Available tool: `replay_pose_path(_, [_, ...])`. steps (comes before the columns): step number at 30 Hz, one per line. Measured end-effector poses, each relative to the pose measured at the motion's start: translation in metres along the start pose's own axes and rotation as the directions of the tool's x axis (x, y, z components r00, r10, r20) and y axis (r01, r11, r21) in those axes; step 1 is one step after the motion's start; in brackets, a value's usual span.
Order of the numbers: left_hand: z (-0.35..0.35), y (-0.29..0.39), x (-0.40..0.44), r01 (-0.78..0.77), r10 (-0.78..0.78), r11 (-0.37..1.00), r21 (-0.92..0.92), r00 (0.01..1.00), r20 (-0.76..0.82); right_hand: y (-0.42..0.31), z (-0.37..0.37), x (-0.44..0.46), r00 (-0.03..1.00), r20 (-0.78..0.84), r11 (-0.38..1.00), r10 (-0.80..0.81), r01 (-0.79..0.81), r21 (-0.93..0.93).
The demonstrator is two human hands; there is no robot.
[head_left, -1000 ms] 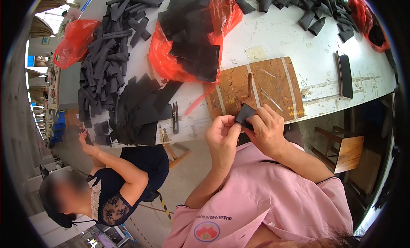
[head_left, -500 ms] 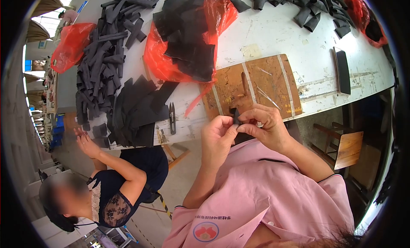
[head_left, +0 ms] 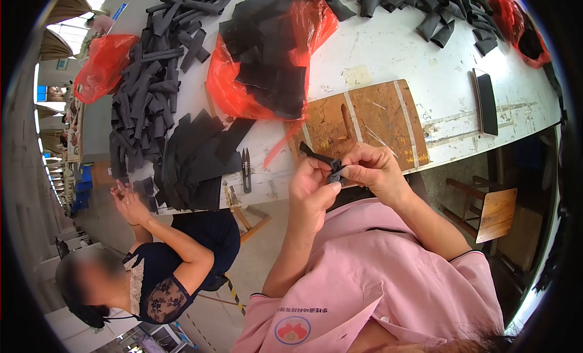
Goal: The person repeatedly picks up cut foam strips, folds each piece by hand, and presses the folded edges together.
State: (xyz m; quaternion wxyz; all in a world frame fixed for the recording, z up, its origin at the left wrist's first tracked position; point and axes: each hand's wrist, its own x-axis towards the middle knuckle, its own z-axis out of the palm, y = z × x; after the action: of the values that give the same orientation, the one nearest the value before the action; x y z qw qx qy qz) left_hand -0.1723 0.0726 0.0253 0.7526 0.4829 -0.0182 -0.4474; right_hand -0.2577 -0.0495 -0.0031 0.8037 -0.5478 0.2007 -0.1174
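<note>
Tight little pinch here, folks: left hand [head_left: 311, 192] and right hand [head_left: 376, 174] both have a folded black strip [head_left: 336, 166] squeezed between thumbs and fingers, right where they meet. Bodyward of the grip, the pink shirt [head_left: 388, 262] carries a round red-and-blue emblem [head_left: 292, 330] with Chinese characters [head_left: 311, 310] (upside down from here, but I get 运动科技). Just past the grip lies a wooden board [head_left: 385, 116], yellow scribbles too small to read. Left of the grip, metal snips [head_left: 246, 171]; beyond those, a red plastic bag [head_left: 228, 89] holding black pieces; farther left, a heap of rolled pieces [head_left: 146, 92].
</note>
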Motion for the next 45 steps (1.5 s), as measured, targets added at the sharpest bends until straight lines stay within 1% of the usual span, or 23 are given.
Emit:
replay_pose_path(3, [0.004,-0.017,0.010,-0.364,0.483,0.795,0.486,0.864,-0.143,0.002,-0.002,0.001,0.922,0.274,0.778,0.272,-0.379,0.502])
replay_pose_path(4, [0.005,-0.020,0.012,-0.449,0.627,0.674,0.586,0.768,-0.133,0.002,0.002,0.000,0.914,0.317,0.754,0.252,-0.391,0.528])
replay_pose_path(7, [-0.001,-0.028,0.012,-0.537,0.755,0.499,0.681,0.655,-0.037,-0.004,0.006,0.001,0.953,0.265,0.934,0.145,-0.221,0.282])
replay_pose_path(9, [-0.005,-0.018,0.009,-0.459,0.535,0.768,0.447,0.843,-0.053,-0.006,0.004,0.002,0.974,0.182,0.953,0.136,-0.179,0.245])
replay_pose_path(11, [-0.011,-0.003,0.001,-0.151,0.150,0.984,0.095,0.988,0.023,0.001,-0.001,0.003,0.983,0.120,0.931,0.141,-0.173,0.321])
replay_pose_path(12, [-0.015,-0.002,0.000,-0.112,0.110,0.994,0.003,0.982,0.156,0.000,-0.004,0.002,0.971,0.117,0.905,0.210,-0.238,0.351])
replay_pose_path(16, [-0.007,0.006,-0.008,0.201,-0.050,0.946,-0.255,0.866,0.498,-0.008,-0.003,-0.004,0.977,0.212,0.926,0.021,-0.099,0.364])
replay_pose_path(17, [-0.002,0.008,-0.010,0.018,0.001,0.998,-0.052,0.936,0.351,-0.013,-0.004,-0.004,0.983,0.186,0.943,-0.014,-0.049,0.329])
replay_pose_path(19, [0.013,0.011,-0.015,-0.251,0.229,0.874,0.415,0.968,0.102,-0.027,-0.004,-0.004,0.986,0.136,0.966,-0.097,0.060,0.253])
replay_pose_path(20, [0.018,0.011,-0.018,-0.247,0.252,0.866,0.435,0.966,0.047,-0.034,0.002,-0.007,0.983,0.070,0.983,-0.171,0.165,0.085])
replay_pose_path(21, [0.023,0.013,-0.016,-0.386,0.396,0.786,0.483,0.914,0.088,-0.043,0.004,-0.006,0.955,0.069,0.950,-0.289,0.295,-0.099])
replay_pose_path(23, [0.032,0.019,-0.009,-0.625,0.642,0.557,0.547,0.742,0.194,-0.061,0.007,-0.006,0.851,0.126,0.738,-0.510,0.508,-0.444])
replay_pose_path(25, [0.040,0.033,-0.005,-0.555,0.530,0.793,0.251,0.832,0.162,-0.087,0.013,-0.003,0.800,0.140,0.643,-0.583,0.560,-0.522])
replay_pose_path(27, [0.057,0.059,-0.008,-0.332,0.345,0.938,-0.097,0.920,0.187,-0.115,0.014,0.004,0.770,0.135,0.599,-0.624,0.582,-0.551])
replay_pose_path(29, [0.061,0.082,0.010,-0.037,0.248,0.912,-0.408,0.843,0.477,-0.139,0.018,0.014,0.866,0.112,0.772,-0.488,0.488,-0.407])
replay_pose_path(31, [0.064,0.095,0.022,0.390,0.177,0.750,-0.534,0.661,0.730,-0.151,0.014,0.026,0.949,0.144,0.916,-0.280,0.309,-0.256])
replay_pose_path(32, [0.068,0.098,0.018,0.397,0.085,0.706,-0.586,0.775,0.626,-0.151,0.007,0.033,0.972,0.185,0.966,-0.146,0.181,-0.185])
replay_pose_path(33, [0.064,0.094,0.022,0.396,0.023,0.714,-0.577,0.810,0.585,-0.147,0.000,0.040,0.972,0.234,0.992,-0.011,0.041,-0.122])
replay_pose_path(35, [0.043,0.069,0.042,0.405,-0.107,0.720,-0.564,0.868,0.486,-0.114,-0.020,0.053,0.957,0.281,0.997,0.070,-0.076,0.010])
replay_pose_path(37, [0.019,0.031,0.052,0.324,-0.049,0.771,-0.549,0.889,0.455,-0.088,-0.028,0.053,0.947,0.298,0.981,0.120,-0.158,0.108])
replay_pose_path(41, [0.022,0.042,0.050,0.215,-0.031,0.827,-0.520,0.940,0.340,-0.083,-0.023,0.060,0.948,0.298,0.983,0.112,-0.150,0.105])
replay_pose_path(42, [0.027,0.058,0.049,0.320,-0.104,0.760,-0.566,0.919,0.380,-0.087,-0.022,0.063,0.939,0.322,0.987,0.121,-0.149,0.064])
replay_pose_path(45, [0.038,0.068,0.047,0.432,-0.002,0.570,-0.699,0.852,0.524,-0.126,-0.006,0.057,0.950,0.310,0.996,0.035,-0.007,-0.088])
